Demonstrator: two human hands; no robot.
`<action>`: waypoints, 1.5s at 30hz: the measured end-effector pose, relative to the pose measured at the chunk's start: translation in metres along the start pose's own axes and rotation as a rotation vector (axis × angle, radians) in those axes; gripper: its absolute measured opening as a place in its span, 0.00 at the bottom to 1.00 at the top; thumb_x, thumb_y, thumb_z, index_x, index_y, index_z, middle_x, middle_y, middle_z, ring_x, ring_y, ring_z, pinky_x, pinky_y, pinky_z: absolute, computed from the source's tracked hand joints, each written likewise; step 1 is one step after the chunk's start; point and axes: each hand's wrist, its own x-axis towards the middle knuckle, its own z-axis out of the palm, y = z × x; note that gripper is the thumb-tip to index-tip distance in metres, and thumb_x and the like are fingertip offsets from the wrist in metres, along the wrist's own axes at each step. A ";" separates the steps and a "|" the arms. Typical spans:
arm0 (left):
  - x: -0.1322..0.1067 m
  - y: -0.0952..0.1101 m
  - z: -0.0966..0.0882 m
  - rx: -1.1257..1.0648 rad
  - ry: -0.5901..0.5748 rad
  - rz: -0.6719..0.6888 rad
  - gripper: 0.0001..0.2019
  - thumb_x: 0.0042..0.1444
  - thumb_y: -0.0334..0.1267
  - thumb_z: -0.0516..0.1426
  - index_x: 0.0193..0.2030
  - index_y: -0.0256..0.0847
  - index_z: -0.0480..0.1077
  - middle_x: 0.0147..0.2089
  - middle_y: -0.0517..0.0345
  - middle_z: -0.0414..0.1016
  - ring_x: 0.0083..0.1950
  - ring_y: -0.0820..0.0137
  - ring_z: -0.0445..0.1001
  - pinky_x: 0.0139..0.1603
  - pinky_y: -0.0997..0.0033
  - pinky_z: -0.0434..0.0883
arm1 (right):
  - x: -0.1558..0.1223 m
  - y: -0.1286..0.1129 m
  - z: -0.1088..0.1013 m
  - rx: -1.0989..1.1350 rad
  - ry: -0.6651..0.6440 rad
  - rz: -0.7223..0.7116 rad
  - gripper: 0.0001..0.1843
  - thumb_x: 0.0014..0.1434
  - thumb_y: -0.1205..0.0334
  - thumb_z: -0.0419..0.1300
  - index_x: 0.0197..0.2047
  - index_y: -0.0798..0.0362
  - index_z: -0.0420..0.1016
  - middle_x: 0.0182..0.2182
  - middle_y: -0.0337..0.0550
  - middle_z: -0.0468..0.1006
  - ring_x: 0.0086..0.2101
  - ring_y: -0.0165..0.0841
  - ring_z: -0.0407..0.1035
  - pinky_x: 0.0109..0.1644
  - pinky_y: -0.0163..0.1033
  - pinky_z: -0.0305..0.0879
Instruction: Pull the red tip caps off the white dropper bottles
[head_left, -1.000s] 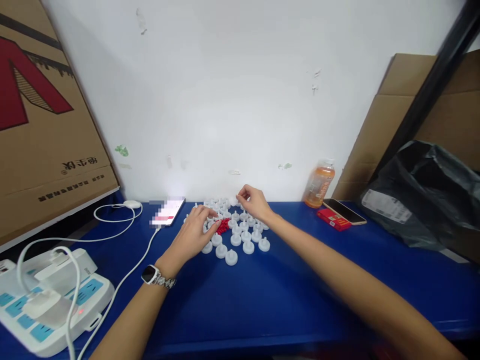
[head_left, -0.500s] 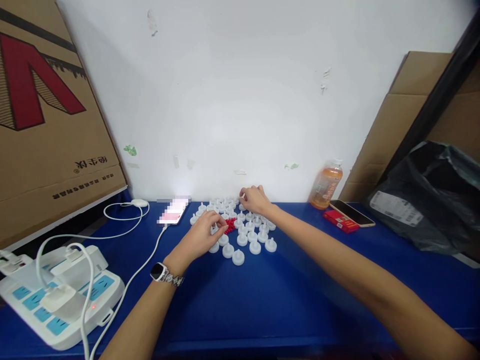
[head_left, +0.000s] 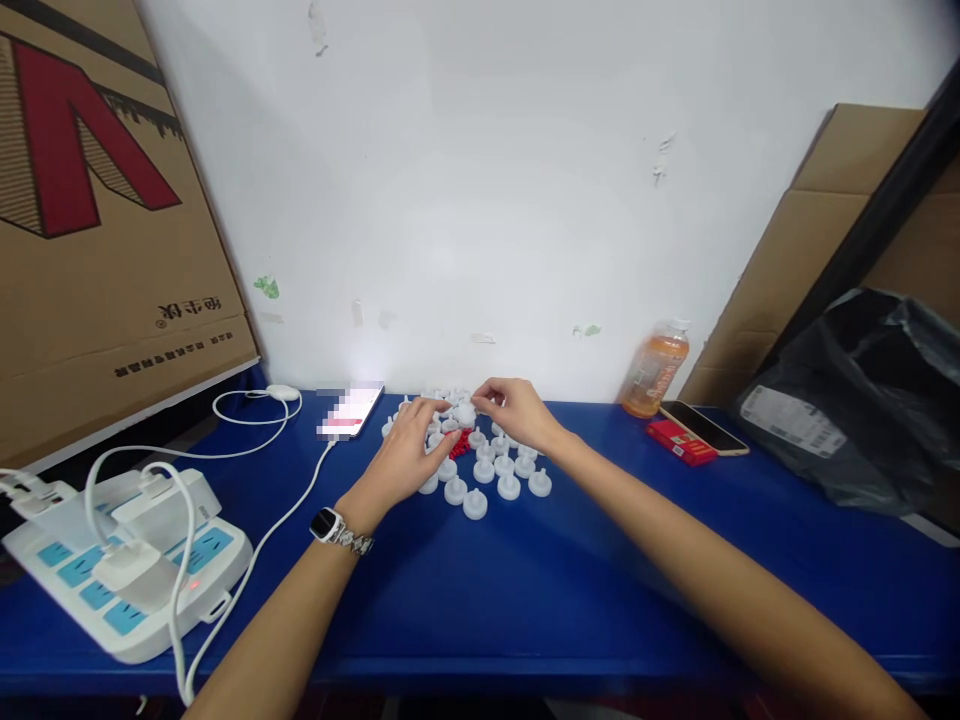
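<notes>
Many white round plastic caps, each with a short stem, stand in a cluster on the blue table; one near cap point(head_left: 475, 505) is upright. Among them lies a small pile of red pieces point(head_left: 460, 442), too small to make out singly. My left hand point(head_left: 405, 450) is over the left side of the cluster, thumb and fingers apart, with nothing visible in its grip. Across from it, my right hand point(head_left: 519, 412) has thumb and fingertips pinched at the edge of a white cap point(head_left: 465, 413), which shows between the two hands.
A lit phone point(head_left: 352, 410) on a charging cable lies left of the caps. The power strip point(head_left: 172, 610) with plugs is at front left. To the right are an orange drink bottle point(head_left: 656, 370), a red box point(head_left: 681, 442), another phone point(head_left: 705, 427) and a dark plastic bag point(head_left: 862, 400).
My right hand has come back slightly toward the left hand, with a white cap now at its fingertips. My left hand's fingers have spread from a pinch near the red pieces.
</notes>
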 end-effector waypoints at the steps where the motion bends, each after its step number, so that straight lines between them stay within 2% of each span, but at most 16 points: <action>1: 0.000 0.001 0.001 -0.007 0.004 0.001 0.20 0.65 0.49 0.52 0.60 0.45 0.63 0.56 0.50 0.69 0.56 0.59 0.67 0.59 0.53 0.65 | -0.005 -0.006 0.002 0.088 -0.023 -0.014 0.09 0.60 0.60 0.58 0.36 0.53 0.80 0.31 0.40 0.81 0.32 0.32 0.71 0.40 0.37 0.61; 4: 0.000 -0.002 0.006 -0.047 -0.064 -0.011 0.18 0.67 0.49 0.50 0.58 0.44 0.64 0.52 0.50 0.72 0.52 0.59 0.70 0.55 0.56 0.67 | -0.017 -0.017 0.012 0.249 -0.079 -0.053 0.11 0.61 0.59 0.57 0.37 0.53 0.79 0.30 0.40 0.81 0.31 0.32 0.71 0.37 0.36 0.62; 6: 0.001 -0.007 0.007 -0.066 -0.116 -0.033 0.16 0.68 0.49 0.48 0.52 0.42 0.67 0.46 0.51 0.73 0.48 0.61 0.71 0.51 0.58 0.68 | -0.022 -0.016 0.019 0.217 -0.048 -0.043 0.12 0.63 0.59 0.55 0.38 0.54 0.79 0.31 0.40 0.81 0.33 0.32 0.71 0.40 0.36 0.62; 8: 0.001 -0.013 0.007 -0.056 -0.121 -0.055 0.15 0.69 0.48 0.46 0.45 0.41 0.67 0.42 0.51 0.72 0.46 0.62 0.70 0.49 0.59 0.68 | -0.024 -0.010 0.024 0.047 -0.034 -0.033 0.10 0.63 0.60 0.56 0.38 0.53 0.79 0.33 0.42 0.80 0.36 0.33 0.71 0.45 0.39 0.61; 12: 0.001 -0.016 0.005 -0.030 -0.113 -0.068 0.15 0.69 0.48 0.44 0.39 0.41 0.63 0.38 0.55 0.69 0.42 0.63 0.69 0.45 0.61 0.66 | -0.024 0.004 0.029 -0.343 -0.117 -0.057 0.07 0.58 0.60 0.61 0.35 0.51 0.81 0.39 0.47 0.77 0.45 0.41 0.67 0.54 0.48 0.52; 14: 0.000 -0.015 0.005 -0.043 -0.119 -0.060 0.14 0.68 0.48 0.45 0.39 0.42 0.62 0.39 0.55 0.69 0.43 0.63 0.68 0.45 0.61 0.66 | -0.022 0.007 0.032 -0.416 -0.138 -0.016 0.07 0.57 0.59 0.63 0.36 0.49 0.82 0.39 0.48 0.77 0.46 0.43 0.67 0.54 0.50 0.51; 19: -0.003 -0.013 0.007 -0.052 -0.149 -0.063 0.10 0.65 0.46 0.51 0.43 0.42 0.63 0.42 0.54 0.69 0.46 0.62 0.68 0.46 0.61 0.67 | -0.012 0.007 0.037 -0.441 -0.221 0.115 0.06 0.53 0.57 0.65 0.31 0.48 0.83 0.33 0.46 0.79 0.44 0.44 0.68 0.54 0.49 0.50; 23: -0.002 -0.016 0.008 -0.043 -0.140 -0.048 0.09 0.65 0.45 0.49 0.42 0.42 0.63 0.42 0.53 0.69 0.46 0.62 0.68 0.47 0.59 0.67 | -0.009 0.006 0.039 -0.490 -0.216 0.126 0.06 0.53 0.58 0.65 0.30 0.49 0.83 0.33 0.47 0.80 0.44 0.44 0.68 0.53 0.49 0.50; 30: 0.000 -0.019 0.009 -0.049 -0.124 -0.036 0.09 0.65 0.45 0.49 0.41 0.42 0.63 0.41 0.53 0.70 0.45 0.61 0.69 0.46 0.60 0.68 | -0.010 0.003 0.040 -0.496 -0.225 0.122 0.06 0.53 0.65 0.63 0.29 0.50 0.83 0.33 0.47 0.80 0.45 0.44 0.67 0.52 0.48 0.50; 35: -0.001 -0.013 0.005 -0.068 -0.120 -0.055 0.10 0.67 0.45 0.47 0.41 0.42 0.63 0.40 0.54 0.70 0.44 0.62 0.69 0.46 0.61 0.67 | -0.015 0.005 0.031 -0.393 -0.082 0.095 0.07 0.56 0.61 0.61 0.32 0.49 0.82 0.41 0.47 0.78 0.48 0.43 0.65 0.51 0.45 0.53; 38: -0.001 -0.011 0.005 -0.071 -0.129 -0.060 0.11 0.67 0.46 0.47 0.41 0.42 0.63 0.41 0.54 0.70 0.45 0.62 0.69 0.47 0.60 0.67 | -0.017 0.007 0.021 -0.341 -0.038 0.106 0.09 0.58 0.57 0.60 0.35 0.49 0.82 0.41 0.46 0.79 0.47 0.42 0.67 0.50 0.44 0.54; 42: -0.001 -0.012 0.006 -0.064 -0.139 -0.062 0.11 0.67 0.47 0.47 0.41 0.42 0.63 0.42 0.53 0.70 0.45 0.62 0.69 0.47 0.60 0.68 | -0.018 0.006 0.012 -0.347 -0.150 0.135 0.09 0.57 0.55 0.62 0.31 0.48 0.82 0.34 0.43 0.81 0.41 0.40 0.71 0.50 0.44 0.57; 45: -0.002 -0.011 0.007 -0.057 -0.143 -0.065 0.11 0.67 0.47 0.47 0.42 0.42 0.63 0.41 0.53 0.70 0.44 0.62 0.69 0.46 0.60 0.68 | -0.014 0.001 0.014 -0.371 -0.225 0.170 0.08 0.52 0.54 0.66 0.28 0.47 0.82 0.29 0.42 0.81 0.38 0.40 0.73 0.50 0.46 0.57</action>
